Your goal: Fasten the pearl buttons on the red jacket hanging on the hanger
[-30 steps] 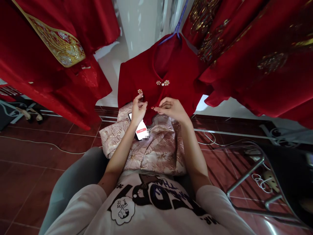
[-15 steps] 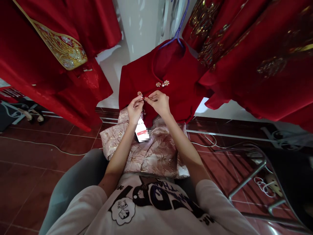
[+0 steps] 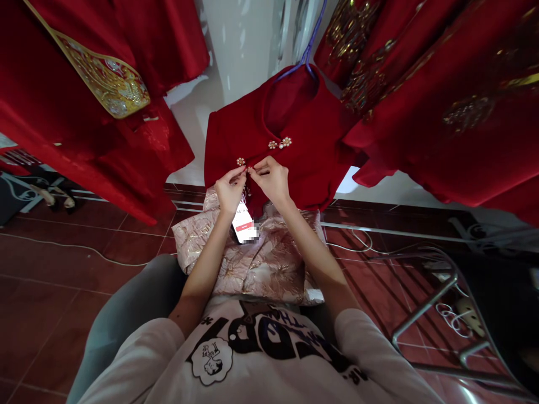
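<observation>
A red garment (image 3: pixel 311 168) hangs from a purple hanger (image 3: pixel 306 55) in front of me. Flower-shaped clasps (image 3: pixel 279 143) sit at its neckline, and another flower ornament (image 3: pixel 240 161) is just above my left hand. My left hand (image 3: pixel 231 188) pinches at the garment's front edge, fingertips together. Close on its right, my right hand (image 3: pixel 272 178) is also pinched, its fingertips nearly touching the left ones. What lies between the fingertips is too small to make out. Below the hands a lit phone (image 3: pixel 245 224) rests on pink patterned fabric (image 3: pixel 273 272) over my lap.
Red garments with gold decoration hang at the left (image 3: pixel 164 134) and right (image 3: pixel 421 129). A metal-framed chair (image 3: pixel 425 308) stands at the lower right. Cables (image 3: pixel 105 259) run over the tiled floor (image 3: pixel 46 280), and shoes (image 3: pixel 53 197) are at the far left.
My left hand has shifted slightly left and down, showing more of the flower ornament above it. My right hand has moved a little left. Both stay pinched.
</observation>
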`<state>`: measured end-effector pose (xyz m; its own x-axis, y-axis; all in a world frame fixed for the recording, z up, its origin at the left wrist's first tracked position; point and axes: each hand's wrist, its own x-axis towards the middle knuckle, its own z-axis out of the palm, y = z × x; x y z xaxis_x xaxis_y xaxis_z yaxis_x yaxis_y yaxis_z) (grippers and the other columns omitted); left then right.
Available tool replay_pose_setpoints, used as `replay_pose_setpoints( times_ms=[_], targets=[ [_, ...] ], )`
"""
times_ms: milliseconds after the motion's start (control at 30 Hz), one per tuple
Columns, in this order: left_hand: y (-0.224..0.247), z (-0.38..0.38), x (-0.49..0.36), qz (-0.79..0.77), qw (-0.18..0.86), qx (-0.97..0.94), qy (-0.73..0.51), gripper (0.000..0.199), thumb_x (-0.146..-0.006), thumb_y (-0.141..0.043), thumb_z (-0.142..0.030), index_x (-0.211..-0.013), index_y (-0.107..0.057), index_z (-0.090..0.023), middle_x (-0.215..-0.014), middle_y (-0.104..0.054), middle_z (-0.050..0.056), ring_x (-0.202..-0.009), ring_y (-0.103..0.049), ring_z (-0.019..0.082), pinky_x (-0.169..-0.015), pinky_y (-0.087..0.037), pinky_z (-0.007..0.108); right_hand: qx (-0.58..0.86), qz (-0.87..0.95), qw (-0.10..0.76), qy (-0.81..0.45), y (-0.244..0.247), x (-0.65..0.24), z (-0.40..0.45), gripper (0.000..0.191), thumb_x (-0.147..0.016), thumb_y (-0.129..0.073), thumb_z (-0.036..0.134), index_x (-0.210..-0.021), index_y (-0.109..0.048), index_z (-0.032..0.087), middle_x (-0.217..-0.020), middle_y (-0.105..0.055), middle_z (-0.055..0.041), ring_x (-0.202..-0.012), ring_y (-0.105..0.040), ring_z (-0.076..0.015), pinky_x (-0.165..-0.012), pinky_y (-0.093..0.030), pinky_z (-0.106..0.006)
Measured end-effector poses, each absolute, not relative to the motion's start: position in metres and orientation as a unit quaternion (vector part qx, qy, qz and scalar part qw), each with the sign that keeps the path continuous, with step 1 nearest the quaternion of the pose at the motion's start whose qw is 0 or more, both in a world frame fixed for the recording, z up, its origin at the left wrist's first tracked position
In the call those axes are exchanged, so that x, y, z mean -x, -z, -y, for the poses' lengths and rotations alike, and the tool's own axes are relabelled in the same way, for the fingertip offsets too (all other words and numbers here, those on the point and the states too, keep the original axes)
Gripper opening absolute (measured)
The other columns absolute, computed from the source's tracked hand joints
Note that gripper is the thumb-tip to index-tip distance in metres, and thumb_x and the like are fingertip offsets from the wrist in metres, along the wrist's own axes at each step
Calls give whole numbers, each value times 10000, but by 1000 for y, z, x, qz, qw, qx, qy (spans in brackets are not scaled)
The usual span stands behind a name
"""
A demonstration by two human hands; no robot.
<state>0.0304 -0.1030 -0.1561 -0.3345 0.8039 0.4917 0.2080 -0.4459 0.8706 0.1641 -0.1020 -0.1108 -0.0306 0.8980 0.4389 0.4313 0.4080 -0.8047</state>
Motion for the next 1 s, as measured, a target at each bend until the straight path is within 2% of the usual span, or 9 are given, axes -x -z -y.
replay_pose_setpoints(
  times_ms=[167,333,467,533,667,767,867,933,1000],
  targets=[
    [147,96,-26,-473,217,-570,-636,123,-863,-712,-182,-955,-794,-181,-970,-800,56,-855,-764,183,-830,-641,319,492,684,489,-226,110,-166,98,179,-860,-700,280,-814,-537,223,-869,-724,-32,-818,-719,-178,-791,-584,-325],
    [134,88,-18,-481,221,-609,-591,124,-825,-707,-90,-887,-781,-168,-890,-793,47,-753,-739,165,-787,-624,309,505,677,488,-218,104,-164,93,180,-866,-681,226,-790,-519,220,-848,-718,-33,-773,-708,-164,-796,-580,-319],
    [132,89,-17,-478,243,-624,-568,100,-832,-698,-103,-887,-753,-165,-883,-776,54,-767,-723,168,-780,-607,311,503,673,491,-228,102,-165,93,128,-881,-676,229,-811,-571,208,-865,-735,-42,-797,-722,-167,-807,-595,-313],
    [138,93,-22,-476,251,-614,-577,150,-843,-716,-141,-989,-719,-176,-913,-761,56,-781,-710,162,-784,-599,304,483,682,486,-255,106,-172,96,88,-897,-659,270,-852,-623,202,-902,-754,-47,-833,-735,-170,-831,-609,-317],
    [161,106,-41,-472,251,-603,-592,439,-869,-726,-224,-1268,-541,-222,-1141,-664,88,-775,-670,133,-725,-584,263,469,660,483,-333,125,-201,104,194,-889,-644,369,-921,-688,183,-944,-768,-56,-810,-751,-166,-795,-636,-319],
    [180,113,-53,-501,232,-625,-552,426,-861,-715,-249,-1212,-481,-189,-1227,-561,142,-926,-670,196,-870,-588,361,516,623,466,-359,139,-231,108,227,-842,-683,378,-916,-721,167,-857,-770,-60,-772,-754,-175,-761,-640,-329],
    [190,119,-55,-545,218,-650,-482,486,-752,-808,-255,-1080,-458,-174,-1212,-508,175,-1226,-557,347,-1105,-460,523,539,640,400,-375,139,-254,111,225,-827,-680,339,-934,-766,160,-830,-777,-65,-761,-754,-186,-784,-633,-357],
    [192,122,-53,-567,231,-659,-437,554,-685,-859,-268,-1041,-446,-177,-1211,-493,191,-1306,-478,415,-1144,-400,584,532,677,332,-385,132,-263,116,244,-833,-663,341,-956,-791,174,-860,-787,-59,-785,-753,-197,-796,-624,-371],
    [191,125,-53,-577,246,-660,-414,596,-661,-879,-287,-1055,-447,-171,-1239,-476,213,-1306,-470,442,-1130,-402,611,505,726,247,-396,120,-267,124,244,-834,-667,380,-927,-811,207,-895,-794,-36,-811,-748,-206,-796,-614,-371]
  ],
)
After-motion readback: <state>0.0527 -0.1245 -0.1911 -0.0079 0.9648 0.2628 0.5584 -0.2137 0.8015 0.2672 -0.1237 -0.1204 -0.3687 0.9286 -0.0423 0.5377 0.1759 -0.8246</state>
